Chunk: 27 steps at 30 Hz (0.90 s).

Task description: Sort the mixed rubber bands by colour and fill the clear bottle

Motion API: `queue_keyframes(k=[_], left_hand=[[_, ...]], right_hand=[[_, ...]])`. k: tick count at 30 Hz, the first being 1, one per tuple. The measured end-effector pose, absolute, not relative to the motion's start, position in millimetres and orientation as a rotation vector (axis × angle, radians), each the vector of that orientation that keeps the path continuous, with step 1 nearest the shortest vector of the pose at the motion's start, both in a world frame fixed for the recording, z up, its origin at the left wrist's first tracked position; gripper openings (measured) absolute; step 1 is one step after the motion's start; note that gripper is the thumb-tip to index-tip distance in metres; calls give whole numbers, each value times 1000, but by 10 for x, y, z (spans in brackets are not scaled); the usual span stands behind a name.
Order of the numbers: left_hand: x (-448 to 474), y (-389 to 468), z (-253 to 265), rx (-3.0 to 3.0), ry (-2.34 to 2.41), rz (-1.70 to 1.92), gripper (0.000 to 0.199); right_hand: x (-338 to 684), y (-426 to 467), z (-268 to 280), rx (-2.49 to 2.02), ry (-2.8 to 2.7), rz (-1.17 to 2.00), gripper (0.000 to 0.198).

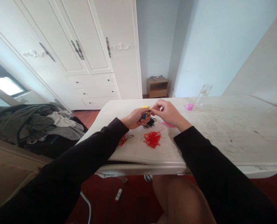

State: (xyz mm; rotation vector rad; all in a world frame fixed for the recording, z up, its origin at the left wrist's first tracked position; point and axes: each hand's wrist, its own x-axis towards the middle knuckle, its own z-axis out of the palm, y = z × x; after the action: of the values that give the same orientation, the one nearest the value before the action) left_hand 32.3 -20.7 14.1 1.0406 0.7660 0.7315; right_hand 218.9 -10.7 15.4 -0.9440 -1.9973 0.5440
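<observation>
Over the white table [213,133], my left hand [136,118] is closed round a small bundle of bands [146,115], in which blue, yellow and black show; its details are too small to make out. My right hand [165,112] meets it there, thumb and fingertips pinched at a dark strand. Under the hands lies a heap of black rubber bands [150,123]. Nearer me is a loose pile of red rubber bands [152,139]. Some pink bands [167,124] lie below my right wrist, partly covered. A few red and dark bands [123,140] sit beside my left sleeve.
A clear glass [203,95] and a pink object [189,106] stand toward the table's far edge. Clothes [47,124] are heaped at the left, before a white wardrobe [94,62]. On the red floor lies a white tube [118,195].
</observation>
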Motion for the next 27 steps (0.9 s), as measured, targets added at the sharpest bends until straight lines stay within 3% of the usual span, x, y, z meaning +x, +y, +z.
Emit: queue_keyframes(k=[5,27], left_hand=[[315,-211,145,1060,783,761,31],[322,-219,148,1107,809,849,30]], right_hand=[[2192,-97,154,-973,-1947,498,12],[2265,-16,163,-1054,-1897,512,17]])
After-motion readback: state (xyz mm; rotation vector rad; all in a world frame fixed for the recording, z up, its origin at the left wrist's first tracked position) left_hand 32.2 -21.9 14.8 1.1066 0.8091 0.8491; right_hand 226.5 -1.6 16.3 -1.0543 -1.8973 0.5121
